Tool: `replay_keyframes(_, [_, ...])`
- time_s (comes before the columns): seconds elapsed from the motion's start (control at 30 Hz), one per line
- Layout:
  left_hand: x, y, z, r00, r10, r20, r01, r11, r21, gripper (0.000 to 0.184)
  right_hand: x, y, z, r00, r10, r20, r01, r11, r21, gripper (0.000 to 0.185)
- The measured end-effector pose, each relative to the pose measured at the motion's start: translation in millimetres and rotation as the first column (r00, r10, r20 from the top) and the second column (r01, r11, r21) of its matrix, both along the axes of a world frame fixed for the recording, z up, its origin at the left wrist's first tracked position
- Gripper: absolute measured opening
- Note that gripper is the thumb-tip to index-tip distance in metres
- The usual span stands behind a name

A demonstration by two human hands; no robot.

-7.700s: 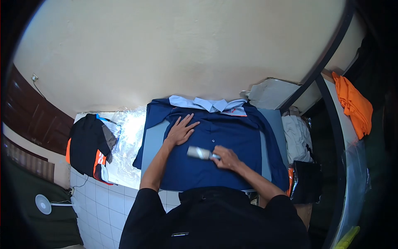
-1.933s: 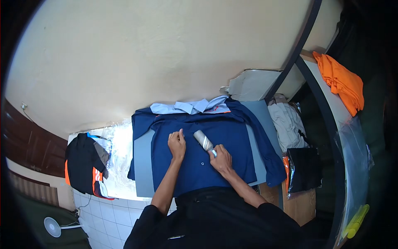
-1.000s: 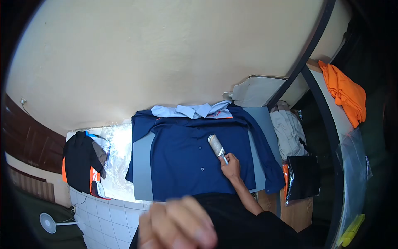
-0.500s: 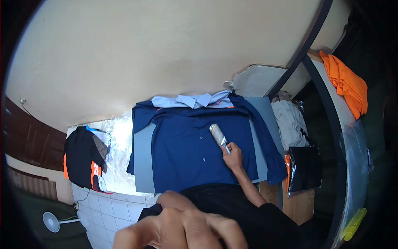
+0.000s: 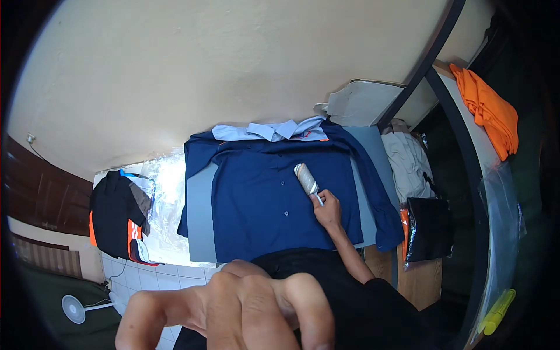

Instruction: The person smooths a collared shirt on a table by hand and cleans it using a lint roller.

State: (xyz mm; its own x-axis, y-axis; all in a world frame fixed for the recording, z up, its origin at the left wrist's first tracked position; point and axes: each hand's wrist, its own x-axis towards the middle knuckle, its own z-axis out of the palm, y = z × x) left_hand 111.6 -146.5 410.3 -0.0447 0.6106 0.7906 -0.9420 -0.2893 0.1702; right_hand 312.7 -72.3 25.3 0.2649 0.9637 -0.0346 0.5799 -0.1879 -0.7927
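Observation:
A dark blue shirt (image 5: 262, 198) with a light grey collar (image 5: 271, 129) lies spread on a grey board (image 5: 201, 216). My right hand (image 5: 328, 209) is closed round the handle of a lint roller (image 5: 306, 179), whose cylinder is over the right half of the shirt front. Close to the camera, at the bottom of the view, is my left hand (image 5: 245, 309), large, with bent fingers. Its fingertips run out of the frame, so whether it holds anything is hidden.
Clear plastic (image 5: 166, 198) and a black and orange garment (image 5: 116, 213) lie left of the board. At right are grey clothes (image 5: 405, 163), a bagged black garment (image 5: 429, 230) and orange cloth (image 5: 484, 111) on a shelf. A white fan (image 5: 73, 309) stands lower left.
My left hand has left the shirt and come up close to the camera. The roller has moved right over the shirt, still in my right hand.

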Motion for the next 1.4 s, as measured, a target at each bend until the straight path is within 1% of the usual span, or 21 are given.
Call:
replay_keyframes(0.1, [-1.4,-0.2,0.9,1.0,0.023,-0.007,-0.023,1.0,0.005,0.044,0.7,0.4,0.1,1.0,0.002,-0.008,-0.002,1.0,-0.015,0.03])
replay_keyframes(0.5, [-2.2,-1.5,-1.9,0.996,0.084,-0.023,-0.084,0.996,0.013,0.053,1.6,-0.4,-2.6,1.0,0.008,-0.005,-0.008,1.0,0.024,0.031])
replay_keyframes(0.6, [-2.5,-2.5,-1.0,0.994,0.102,-0.028,-0.102,0.995,0.009,0.056,0.2,-0.1,-4.4,1.0,0.0,0.013,-0.001,0.997,0.074,0.027])
replay_keyframes(0.7, [-2.0,-3.7,-0.1,0.99,0.133,-0.039,-0.133,0.991,-0.007,0.058,0.2,-0.1,-3.6,1.0,-0.002,0.022,0.0,0.998,0.064,0.026])
replay_keyframes(0.77, [3.8,-6.7,-0.7,0.983,0.182,-0.013,-0.182,0.983,-0.024,0.059,0.3,0.0,-4.6,1.0,-0.002,0.022,0.001,0.998,0.067,0.027])
replay_keyframes(0.83, [11.4,-4.3,-4.9,0.961,0.261,0.089,-0.262,0.965,-0.006,0.062,0.8,0.6,-6.3,1.0,-0.003,0.019,0.001,0.998,0.068,0.027])
replay_keyframes(0.87, [9.9,-5.8,-2.5,0.964,0.253,0.079,-0.252,0.967,-0.023,0.066,0.9,0.7,-7.5,1.0,-0.003,0.016,0.002,0.998,0.066,0.027])
replay_keyframes(0.93, [2.4,-6.3,1.2,0.986,0.167,0.003,-0.167,0.985,-0.032,0.067,1.0,0.8,-7.9,1.0,-0.003,0.014,0.002,0.998,0.067,0.027])
replay_keyframes(0.97, [-5.9,-5.6,2.5,0.994,0.087,-0.062,-0.089,0.996,-0.028,0.065,0.9,0.5,-7.9,1.0,-0.004,0.017,0.003,0.998,0.069,0.027])
replay_keyframes(1.0, [-10.0,-6.2,3.9,0.994,0.046,-0.101,-0.05,0.998,-0.039,0.064,0.9,0.2,-7.0,1.0,-0.005,0.02,0.003,0.997,0.072,0.028])
replay_keyframes(1.03, [-14.1,-6.8,5.3,0.99,0.005,-0.14,-0.012,0.999,-0.052,0.063,1.0,0.2,-5.8,1.0,-0.004,0.014,0.003,0.998,0.064,0.028])
replay_keyframes(1.07, [-15.8,-9.8,6.3,0.988,0.002,-0.152,-0.014,0.997,-0.074,0.063,0.9,0.2,-4.6,1.0,-0.004,0.007,0.003,0.998,0.057,0.028])
replay_keyframes(1.13, [-31.1,-6.6,12.2,0.961,-0.069,-0.267,0.051,0.996,-0.074,0.064,0.6,0.1,-4.2,1.0,-0.002,0.002,0.002,0.998,0.056,0.028])
replay_keyframes(1.17, [-50.4,2.8,17.7,0.921,-0.133,-0.367,0.12,0.991,-0.059,0.064,0.6,0.3,-4.9,1.0,-0.001,0.004,0.0,0.998,0.063,0.028])
replay_keyframes(1.23, [-59.7,8.0,19.0,0.877,-0.178,-0.447,0.181,0.983,-0.036,0.065,0.5,0.6,-3.8,1.0,-0.001,0.008,0.001,0.997,0.071,0.028])
replay_keyframes(1.37, [-58.0,13.6,6.6,0.921,-0.122,-0.371,0.161,0.984,0.075,0.069,-0.1,0.2,-1.7,1.0,-0.007,0.014,0.006,0.998,0.069,0.027])
replay_keyframes(1.4, [-54.8,17.3,2.5,0.945,-0.087,-0.316,0.118,0.99,0.081,0.068,-0.2,-0.3,-1.4,1.0,-0.009,0.015,0.008,0.998,0.067,0.027])
